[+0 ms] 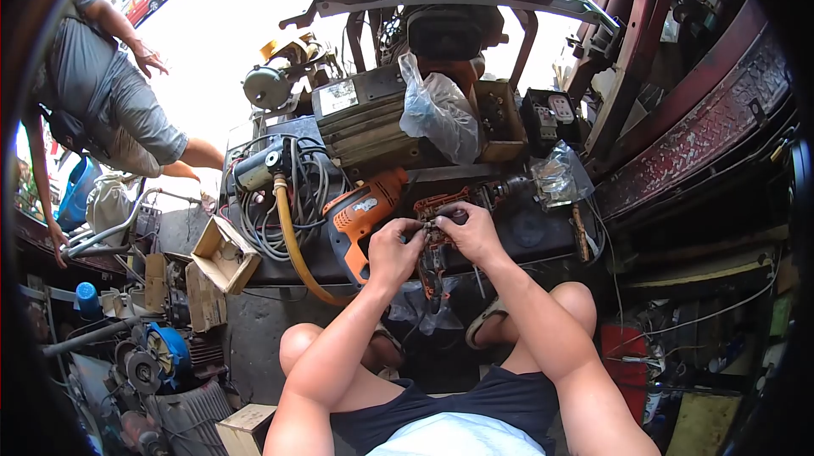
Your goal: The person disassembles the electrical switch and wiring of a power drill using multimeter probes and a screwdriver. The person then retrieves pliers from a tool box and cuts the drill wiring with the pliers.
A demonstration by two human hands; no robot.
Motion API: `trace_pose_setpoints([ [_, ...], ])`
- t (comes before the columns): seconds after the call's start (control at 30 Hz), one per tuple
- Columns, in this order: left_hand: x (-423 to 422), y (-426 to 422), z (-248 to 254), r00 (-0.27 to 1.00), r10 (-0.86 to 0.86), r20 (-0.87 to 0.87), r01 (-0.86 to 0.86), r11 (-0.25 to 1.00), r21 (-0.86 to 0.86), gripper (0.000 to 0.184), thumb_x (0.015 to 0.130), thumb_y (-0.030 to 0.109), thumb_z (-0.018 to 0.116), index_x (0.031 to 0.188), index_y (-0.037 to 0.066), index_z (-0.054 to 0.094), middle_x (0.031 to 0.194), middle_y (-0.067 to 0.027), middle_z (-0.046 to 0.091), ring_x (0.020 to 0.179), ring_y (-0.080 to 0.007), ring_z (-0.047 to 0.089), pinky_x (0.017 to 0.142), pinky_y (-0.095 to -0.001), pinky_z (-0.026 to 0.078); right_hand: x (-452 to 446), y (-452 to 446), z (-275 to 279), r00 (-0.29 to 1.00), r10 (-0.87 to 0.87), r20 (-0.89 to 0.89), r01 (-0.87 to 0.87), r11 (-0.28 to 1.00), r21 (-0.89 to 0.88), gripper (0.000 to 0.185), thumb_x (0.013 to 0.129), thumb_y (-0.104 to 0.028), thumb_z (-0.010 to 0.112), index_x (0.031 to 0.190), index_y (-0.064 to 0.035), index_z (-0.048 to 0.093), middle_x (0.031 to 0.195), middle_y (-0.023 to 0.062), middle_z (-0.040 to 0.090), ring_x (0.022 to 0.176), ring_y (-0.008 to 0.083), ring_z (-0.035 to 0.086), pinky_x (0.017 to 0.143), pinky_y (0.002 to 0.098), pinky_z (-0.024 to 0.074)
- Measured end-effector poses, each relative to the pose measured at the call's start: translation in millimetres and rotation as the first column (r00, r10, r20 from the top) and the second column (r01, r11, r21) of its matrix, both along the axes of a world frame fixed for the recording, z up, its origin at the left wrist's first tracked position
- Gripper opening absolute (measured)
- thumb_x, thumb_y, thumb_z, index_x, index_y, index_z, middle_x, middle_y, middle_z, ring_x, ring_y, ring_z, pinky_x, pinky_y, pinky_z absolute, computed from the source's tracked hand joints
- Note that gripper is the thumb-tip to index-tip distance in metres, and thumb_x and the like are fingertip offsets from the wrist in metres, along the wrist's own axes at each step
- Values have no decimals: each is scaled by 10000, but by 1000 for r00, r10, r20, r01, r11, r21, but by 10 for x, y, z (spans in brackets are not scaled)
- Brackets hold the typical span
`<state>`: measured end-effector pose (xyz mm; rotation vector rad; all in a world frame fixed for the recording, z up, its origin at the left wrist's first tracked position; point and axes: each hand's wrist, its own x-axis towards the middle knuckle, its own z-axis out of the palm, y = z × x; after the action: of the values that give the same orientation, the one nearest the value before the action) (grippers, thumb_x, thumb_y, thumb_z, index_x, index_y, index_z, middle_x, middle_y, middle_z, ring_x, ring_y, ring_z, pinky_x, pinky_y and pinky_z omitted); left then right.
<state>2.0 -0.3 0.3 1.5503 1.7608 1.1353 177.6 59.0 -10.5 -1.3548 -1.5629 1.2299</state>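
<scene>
My left hand (393, 253) and my right hand (471, 234) meet over an opened power drill (433, 261) on the dark bench. Both hands are closed, fingertips pinched together at a small dark part too tiny to name. Orange casing and inner parts of the drill show between and below my fingers. Its metal chuck (512, 186) points to the right. Left of my left hand lies an orange and black drill casing (359, 212). A clear plastic bag of small parts (560, 178) rests right of the chuck.
A yellow hose (292, 244) and coiled cables (309, 176) lie at the left, near an open wooden box (225, 254). A screwdriver (580, 233) sits at the right edge. Behind stands a large ribbed motor (360, 121). Another person (102, 83) is at the far left.
</scene>
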Motion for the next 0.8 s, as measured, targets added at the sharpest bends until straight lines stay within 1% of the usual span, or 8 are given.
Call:
trace_pose_setpoints([
  [0.07,-33,3,11,1000,0,-14,0,1000,2,191,877,114,774,1014,-19,778,915,-153,773,838,-233,754,788,-342,569,87,-13,139,999,-4,39,5,1000,-9,261,880,-199,787,1019,21,770,873,132,776,790,224,740,766,342,576],
  [0.2,-81,39,-82,998,2,57,1,999,-46,194,894,101,767,1032,-35,770,889,-143,780,805,-189,751,762,-321,571,131,-198,275,961,188,205,-191,982,-4,304,882,-189,753,1112,9,770,899,178,778,838,240,766,784,346,581],
  [0.27,-88,54,-112,998,5,55,-2,999,-43,189,901,91,760,1037,-40,766,872,-137,780,794,-175,748,752,-314,570,74,-313,290,922,263,284,-275,961,1,339,872,-178,719,1172,-26,758,964,213,766,910,355,755,833,413,589],
  [0.37,-103,57,-69,1000,2,20,-1,999,-34,183,905,85,752,1037,-40,764,876,-137,777,799,-174,745,755,-315,568,7,-398,269,847,234,478,-340,929,148,391,861,-191,713,1222,-41,712,1041,217,749,1005,409,716,894,490,573],
  [0.43,-118,54,-39,999,-6,50,10,997,-75,202,899,120,736,1038,-25,764,951,-175,766,894,-280,744,824,-369,567,-19,-424,319,817,230,528,-353,925,142,414,857,-197,712,1243,-49,683,1066,211,741,1033,420,702,912,519,562],
  [0.47,-121,49,-28,998,-9,66,16,995,-96,212,897,137,729,1039,-17,764,988,-194,760,941,-333,744,858,-397,567,-25,-423,326,804,246,541,-363,924,120,414,859,-195,708,1245,-49,674,1065,208,740,1029,421,702,907,522,563],
  [0.63,-113,44,39,996,-38,76,45,995,-91,199,900,117,714,1033,-28,743,985,-200,753,947,-342,740,860,-406,565,-52,-390,370,774,290,562,-366,930,24,406,862,-173,694,1241,-38,639,1059,205,735,1023,432,699,895,534,557],
  [0.8,-126,66,2,994,-81,74,88,992,-89,192,913,108,700,1045,-30,715,974,-210,745,945,-349,737,848,-413,561,-19,-323,243,831,317,457,-367,930,21,382,867,-150,684,1222,-21,625,1056,236,730,1046,446,688,899,538,542],
])
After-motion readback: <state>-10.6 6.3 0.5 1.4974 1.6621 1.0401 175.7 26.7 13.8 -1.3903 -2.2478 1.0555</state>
